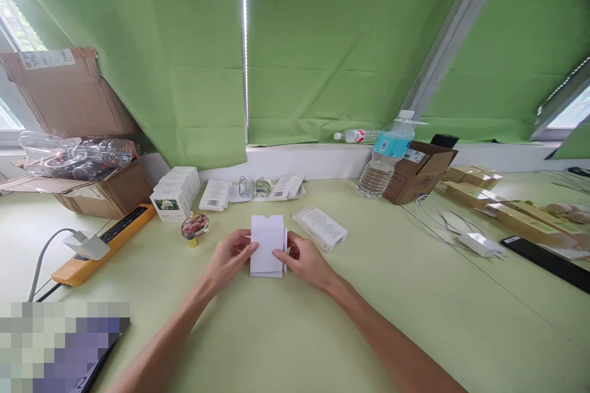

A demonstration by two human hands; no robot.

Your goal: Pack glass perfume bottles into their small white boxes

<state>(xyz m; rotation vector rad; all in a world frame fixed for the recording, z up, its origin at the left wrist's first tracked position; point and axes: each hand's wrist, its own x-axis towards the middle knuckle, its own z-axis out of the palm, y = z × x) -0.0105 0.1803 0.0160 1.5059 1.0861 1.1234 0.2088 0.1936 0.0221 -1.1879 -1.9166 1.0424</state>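
A plain white folded cardboard piece (267, 242) with a small notch in its top edge stands between my hands over the table. My left hand (233, 256) grips its left edge, thumb on the front face. On the other side my right hand (306, 258) pinches the right edge, where further white layers show behind the front panel. To the right lies a white printed carton (321, 228). Left of my hands is a glass perfume bottle (195, 225) with reddish contents, its gold cap toward me.
White boxes (170, 204) stand behind the bottle, with opened flat packs (215, 194) beside them. An orange power strip (110, 239) lies left, near an open brown carton (108, 187). A large water bottle (382, 163), a charger (482, 244) and a black phone-like slab (548, 261) are right.
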